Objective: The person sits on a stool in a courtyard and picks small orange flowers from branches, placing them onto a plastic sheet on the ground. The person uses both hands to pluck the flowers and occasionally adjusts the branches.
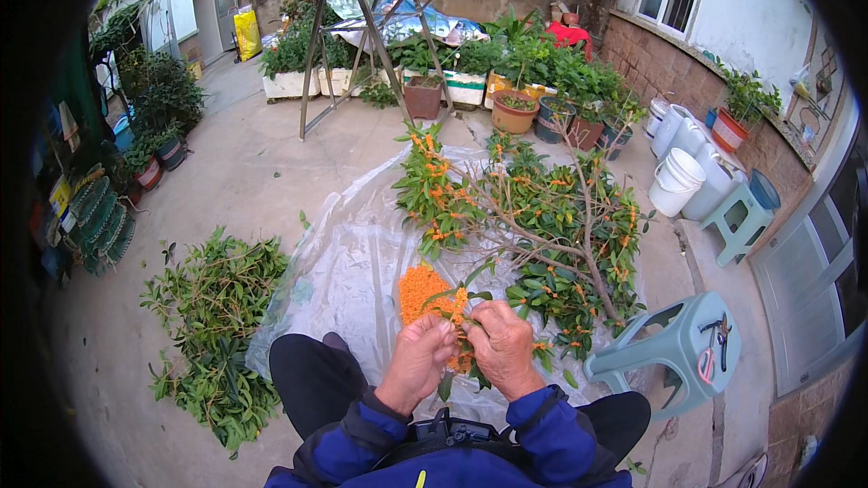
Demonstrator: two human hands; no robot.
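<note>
A leafy sprig [460, 298] with clusters of small orange flowers, which look like osmanthus, is held up between my hands. My right hand [503, 344] grips it from the right. From the left, the thumb and fingers of my left hand [422, 356] pinch together at its flowers; what lies between those fingertips is hidden. Just beyond and below both hands, a heap of loose orange blossoms [419, 290] rests on a clear plastic sheet [339, 264]. Part of the heap is hidden by my hands.
Cut flowering branches [576, 251] cover the sheet's far right. A pile of leafy twigs [217, 325] lies left on the concrete. Pruning shears [724, 341] and pink-handled scissors [706, 362] rest on a plastic stool [668, 352] at right. A metal frame [366, 20] stands behind.
</note>
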